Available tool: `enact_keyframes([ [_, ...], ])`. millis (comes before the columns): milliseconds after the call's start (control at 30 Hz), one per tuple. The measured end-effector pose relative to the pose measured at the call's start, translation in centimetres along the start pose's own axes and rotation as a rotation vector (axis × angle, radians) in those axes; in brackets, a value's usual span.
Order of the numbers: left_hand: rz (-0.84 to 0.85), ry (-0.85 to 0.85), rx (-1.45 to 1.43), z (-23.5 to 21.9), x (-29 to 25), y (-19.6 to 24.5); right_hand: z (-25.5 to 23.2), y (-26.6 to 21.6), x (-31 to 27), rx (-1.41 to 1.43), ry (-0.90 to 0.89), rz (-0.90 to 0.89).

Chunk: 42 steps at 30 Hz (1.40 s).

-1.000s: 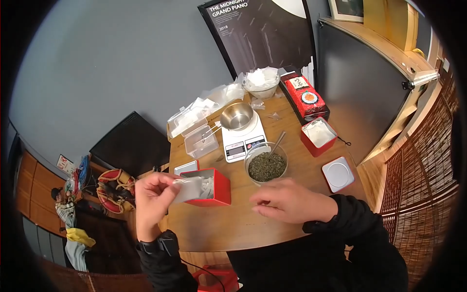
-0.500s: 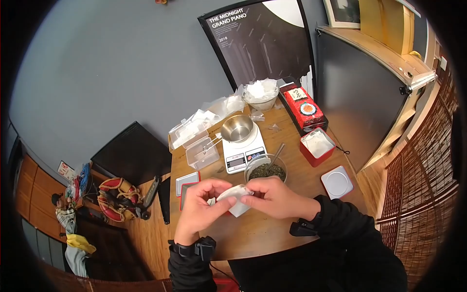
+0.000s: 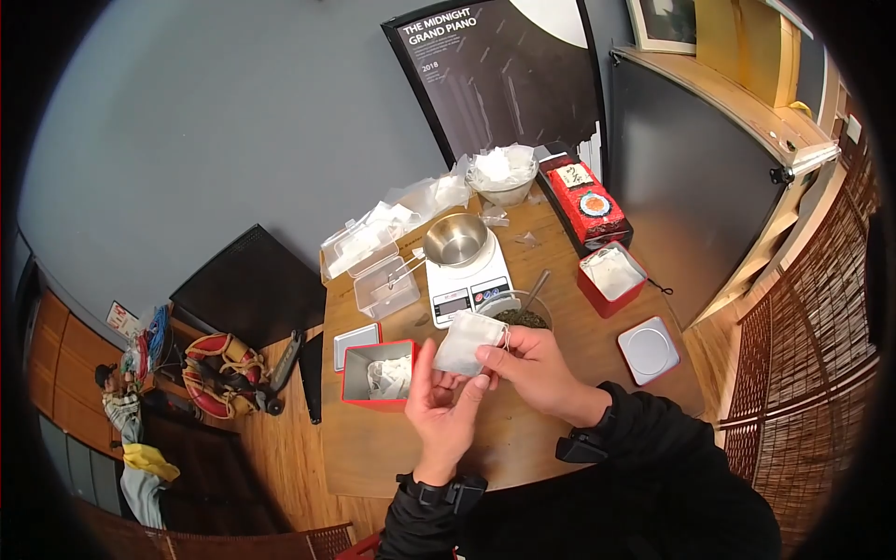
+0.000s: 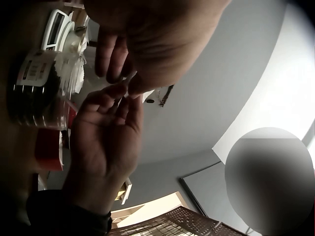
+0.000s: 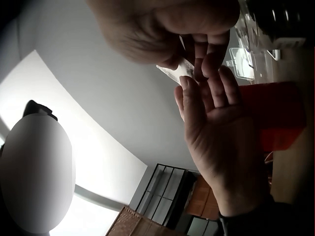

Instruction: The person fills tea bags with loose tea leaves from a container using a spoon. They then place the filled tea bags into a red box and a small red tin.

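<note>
We judge the thin, white, translucent pouch (image 3: 467, 343) light, soft and easily creased, best held by its edge above the brown wooden table (image 3: 373, 453), our right hand (image 3: 549, 381) pinching, our left hand (image 3: 443, 417) spread beneath.

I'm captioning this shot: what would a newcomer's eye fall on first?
Probably the pouch, held up between the left hand and right hand over the front of the table. Next, perhaps, the steel pan on the scale, or the big dark poster behind the table.

White squarish pouch (image 3: 467, 341), translucent, tilted, held above table (image 3: 369, 457), between left hand (image 3: 446, 420) and right hand (image 3: 541, 375)
</note>
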<state>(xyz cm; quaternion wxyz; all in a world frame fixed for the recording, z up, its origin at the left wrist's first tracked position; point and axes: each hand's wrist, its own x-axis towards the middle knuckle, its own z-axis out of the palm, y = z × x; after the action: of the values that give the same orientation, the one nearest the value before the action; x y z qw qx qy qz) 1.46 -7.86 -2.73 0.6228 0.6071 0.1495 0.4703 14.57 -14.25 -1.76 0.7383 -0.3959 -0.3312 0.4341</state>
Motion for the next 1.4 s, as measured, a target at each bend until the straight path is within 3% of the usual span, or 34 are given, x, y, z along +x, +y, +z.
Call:
enact_keyframes([
  [33,0.013,0.009,0.039,0.0,-0.3,-0.5,0.2,0.1,-0.1,0.089,0.033,0.019],
  [367,0.046,0.15,0.144,-0.5,-1.0,-0.6,-0.7,1.3,-0.5,0.007,-0.083,0.072],
  [467,0.032,0.191,0.126,-1.0,-1.2,-0.2,-0.7,1.2,-0.7,0.075,-0.077,-0.088],
  [633,-0.009,0.189,0.077,-1.7,-1.9,-0.2,-1.5,-0.1,-0.7,-0.12,-0.09,-0.179],
  [733,-0.012,0.174,0.055,-1.8,-2.1,-0.2,-1.6,-0.1,-0.7,-0.151,-0.149,-0.128],
  [1400,-0.029,0.144,0.162,-2.8,-3.0,-0.6,-1.7,0.0,-1.1,-0.161,-0.123,-0.1],
])
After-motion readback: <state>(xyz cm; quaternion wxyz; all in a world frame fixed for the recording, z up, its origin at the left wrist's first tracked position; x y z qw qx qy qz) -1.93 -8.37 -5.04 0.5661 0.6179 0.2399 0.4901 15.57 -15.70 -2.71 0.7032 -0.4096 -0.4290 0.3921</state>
